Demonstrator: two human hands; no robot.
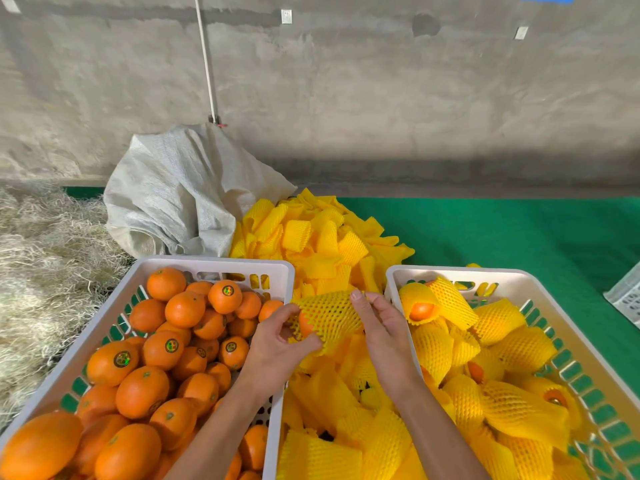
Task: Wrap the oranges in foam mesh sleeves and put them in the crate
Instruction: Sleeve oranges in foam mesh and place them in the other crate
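Yellow foam mesh sleeve stretched between both hands, held above the gap between two crates. Left hand: fingers and thumb curled round the sleeve's near-left opening, pinching its edge. An orange shows through that opening, mostly inside the mesh. Right hand: fingertips pinch the sleeve's far-right end, thumb on top, pulling the mesh taut. Both forearms bare, coming up from the bottom edge.

Directly beneath the hands, a loose pile of empty sleeves runs from the near edge back toward the wall, filling the space between the crates.

Left of the hands, a white plastic crate heaped with unwrapped oranges, several carrying round stickers. Right of the hands, a second white crate holding wrapped oranges; orange skin peeks from a few open sleeve ends.

Both crates sit on a green mat. Behind the left crate, a crumpled white woven sack leans near the wall. Dry straw lies at far left. Grey concrete wall behind, with a white pipe running down it. Corner of another pale crate at the right edge.
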